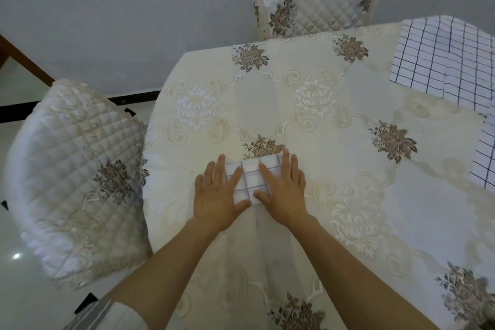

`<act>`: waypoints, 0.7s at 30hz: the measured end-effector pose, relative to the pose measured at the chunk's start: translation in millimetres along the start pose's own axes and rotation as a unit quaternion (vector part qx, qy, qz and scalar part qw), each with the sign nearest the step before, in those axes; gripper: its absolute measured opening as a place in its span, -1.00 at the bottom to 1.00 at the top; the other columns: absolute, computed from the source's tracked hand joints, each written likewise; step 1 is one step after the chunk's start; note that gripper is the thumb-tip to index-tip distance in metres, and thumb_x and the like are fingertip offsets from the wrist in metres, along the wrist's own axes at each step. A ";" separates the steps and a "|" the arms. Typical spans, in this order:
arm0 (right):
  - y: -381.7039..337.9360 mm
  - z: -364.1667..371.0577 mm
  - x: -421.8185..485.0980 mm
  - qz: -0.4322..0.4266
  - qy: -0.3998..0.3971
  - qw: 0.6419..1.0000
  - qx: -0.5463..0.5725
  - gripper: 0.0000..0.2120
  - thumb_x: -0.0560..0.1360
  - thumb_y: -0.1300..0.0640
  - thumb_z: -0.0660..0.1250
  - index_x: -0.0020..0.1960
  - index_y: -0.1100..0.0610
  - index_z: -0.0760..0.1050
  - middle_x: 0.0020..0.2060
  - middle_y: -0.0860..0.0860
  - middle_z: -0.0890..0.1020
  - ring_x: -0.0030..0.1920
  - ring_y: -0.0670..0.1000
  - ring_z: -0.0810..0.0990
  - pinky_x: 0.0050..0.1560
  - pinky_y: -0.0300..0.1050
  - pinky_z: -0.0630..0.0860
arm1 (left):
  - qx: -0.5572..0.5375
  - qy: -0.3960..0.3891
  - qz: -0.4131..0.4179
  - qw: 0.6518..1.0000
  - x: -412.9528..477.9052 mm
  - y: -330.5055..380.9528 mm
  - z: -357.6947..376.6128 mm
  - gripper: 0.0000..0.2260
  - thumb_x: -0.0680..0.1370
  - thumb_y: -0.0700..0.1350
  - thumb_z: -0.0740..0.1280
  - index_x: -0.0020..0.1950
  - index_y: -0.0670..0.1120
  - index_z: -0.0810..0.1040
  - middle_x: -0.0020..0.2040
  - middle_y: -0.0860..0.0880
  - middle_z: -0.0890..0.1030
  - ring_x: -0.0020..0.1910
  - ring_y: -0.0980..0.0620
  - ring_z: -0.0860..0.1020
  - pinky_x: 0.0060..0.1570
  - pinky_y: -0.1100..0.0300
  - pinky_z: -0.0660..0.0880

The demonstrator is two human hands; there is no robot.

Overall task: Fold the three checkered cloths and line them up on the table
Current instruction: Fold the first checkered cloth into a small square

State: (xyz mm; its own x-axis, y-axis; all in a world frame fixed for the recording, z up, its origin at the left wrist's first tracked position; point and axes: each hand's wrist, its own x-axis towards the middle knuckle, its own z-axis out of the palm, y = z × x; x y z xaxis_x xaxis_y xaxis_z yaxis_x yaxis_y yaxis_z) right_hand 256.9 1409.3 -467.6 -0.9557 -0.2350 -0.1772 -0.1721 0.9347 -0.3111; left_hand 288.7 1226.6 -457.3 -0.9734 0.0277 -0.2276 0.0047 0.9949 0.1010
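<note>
No legible text, label, brand, number or sign found on any surface in view; patterns only, floral and checkered.

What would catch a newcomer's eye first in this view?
Both hands, the left hand and the right hand, lie flat on a small folded checkered cloth at the near middle of the floral tablecloth. Unfolded checkered cloths lie spread at the far right edge. Two quilted chairs stand at the left and far side.
</note>
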 end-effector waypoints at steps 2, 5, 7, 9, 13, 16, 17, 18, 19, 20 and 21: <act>8.2 -1.7 -1.1 0.050 -0.021 0.999 -0.001 -0.28 0.50 -0.31 0.21 0.54 -0.20 0.00 0.52 0.15 -0.35 0.51 0.21 -0.36 0.47 0.23 -0.16 | 0.000 -0.039 -0.026 0.999 -1.7 -7.5 -4.0 -0.20 0.44 0.45 0.18 0.58 0.19 -0.04 0.60 -0.11 -0.24 0.56 -0.19 -0.11 0.47 -0.18 0.03; 27.4 -12.1 -7.4 0.114 -0.027 0.993 0.002 -0.28 0.50 -0.33 0.18 0.55 -0.19 -0.04 0.52 0.21 -0.30 0.51 0.25 -0.31 0.46 0.26 -0.12 | 0.004 -0.075 -0.051 0.996 -6.6 -19.8 -13.6 -0.17 0.44 0.46 0.15 0.57 0.22 -0.15 0.58 -0.08 -0.30 0.56 -0.17 -0.17 0.48 -0.16 -0.01; 37.3 -20.9 -12.8 0.138 -0.031 0.990 -0.005 -0.29 0.51 -0.29 0.20 0.55 -0.16 0.00 0.52 0.23 -0.26 0.52 0.28 -0.26 0.47 0.27 -0.07 | 0.011 -0.089 -0.055 0.994 -9.5 -25.5 -18.5 -0.19 0.46 0.45 0.14 0.57 0.22 -0.16 0.59 -0.09 -0.29 0.56 -0.17 -0.17 0.48 -0.17 0.01; 41.7 -29.2 -19.6 0.151 -0.032 0.988 -0.008 -0.31 0.52 -0.24 0.23 0.55 -0.13 0.02 0.53 0.23 -0.26 0.52 0.27 -0.25 0.47 0.25 -0.05 | 0.016 -0.095 -0.056 0.994 -12.6 -26.8 -24.0 -0.22 0.49 0.41 0.15 0.58 0.20 -0.13 0.59 -0.09 -0.28 0.57 -0.17 -0.16 0.48 -0.18 0.02; 39.4 -46.2 -34.7 0.148 -0.015 0.989 0.027 -0.31 0.55 -0.25 0.19 0.56 -0.13 -0.02 0.54 0.20 -0.26 0.53 0.21 -0.27 0.48 0.20 -0.06 | -0.007 -0.085 -0.064 0.994 -24.0 -21.2 -42.0 -0.25 0.52 0.39 0.14 0.59 0.18 -0.10 0.59 -0.07 -0.27 0.57 -0.15 -0.16 0.49 -0.15 0.03; 27.9 -66.9 -53.3 0.139 0.000 0.988 0.065 -0.32 0.55 -0.25 0.17 0.56 -0.13 -0.01 0.54 0.18 -0.24 0.54 0.17 -0.26 0.47 0.18 -0.06 | -0.046 -0.072 -0.078 0.993 -37.7 -15.8 -62.4 -0.25 0.51 0.40 0.14 0.59 0.17 -0.08 0.60 -0.06 -0.22 0.56 -0.15 -0.13 0.46 -0.15 0.07; 23.3 -76.2 -60.7 0.134 0.009 0.988 0.073 -0.32 0.55 -0.25 0.17 0.57 -0.12 -0.02 0.55 0.17 -0.23 0.54 0.17 -0.25 0.47 0.18 -0.05 | -0.068 -0.062 -0.084 0.992 -42.6 -13.3 -70.7 -0.24 0.51 0.40 0.14 0.59 0.16 -0.06 0.61 -0.06 -0.19 0.56 -0.15 -0.12 0.45 -0.17 0.09; 18.6 -86.0 -68.1 0.128 0.020 0.988 0.082 -0.32 0.56 -0.25 0.17 0.57 -0.10 -0.02 0.55 0.17 -0.21 0.54 0.16 -0.23 0.47 0.18 -0.03 | -0.092 -0.052 -0.087 0.991 -47.5 -10.4 -79.5 -0.24 0.50 0.41 0.15 0.59 0.16 -0.04 0.61 -0.07 -0.16 0.56 -0.16 -0.09 0.43 -0.18 0.12; 13.8 -96.6 -75.9 0.123 0.031 0.987 0.099 -0.31 0.56 -0.23 0.18 0.57 -0.08 -0.02 0.56 0.16 -0.19 0.55 0.15 -0.21 0.46 0.18 -0.02 | -0.120 -0.044 -0.087 0.988 -52.8 -7.0 -89.2 -0.23 0.50 0.41 0.17 0.59 0.16 -0.03 0.61 -0.07 -0.12 0.56 -0.16 -0.06 0.43 -0.18 0.14; 8.9 -107.1 -83.5 0.116 0.044 0.984 0.125 -0.31 0.56 -0.21 0.19 0.57 -0.06 -0.02 0.56 0.14 -0.17 0.55 0.13 -0.19 0.46 0.19 -0.01 | -0.149 -0.039 -0.084 0.985 -58.5 -3.5 -99.2 -0.23 0.49 0.40 0.19 0.59 0.15 -0.02 0.61 -0.07 -0.09 0.55 -0.17 -0.04 0.42 -0.17 0.15; 3.7 -117.2 -91.3 0.106 0.059 0.981 0.154 -0.31 0.57 -0.19 0.20 0.58 -0.04 -0.02 0.57 0.12 -0.15 0.55 0.12 -0.15 0.45 0.20 0.00 | -0.177 -0.033 -0.079 0.981 -64.2 -0.6 -108.1 -0.23 0.49 0.39 0.21 0.59 0.15 -0.01 0.61 -0.06 -0.07 0.55 -0.18 -0.02 0.43 -0.16 0.15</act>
State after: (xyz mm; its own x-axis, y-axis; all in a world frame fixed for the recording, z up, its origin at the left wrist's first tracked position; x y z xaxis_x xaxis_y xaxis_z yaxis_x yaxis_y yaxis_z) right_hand 315.5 1465.5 -343.2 -0.9863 0.0055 -0.1650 0.0965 0.8302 -0.5491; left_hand 326.4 1213.7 -338.0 -0.9385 -0.1052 -0.3289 -0.2354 0.8918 0.3863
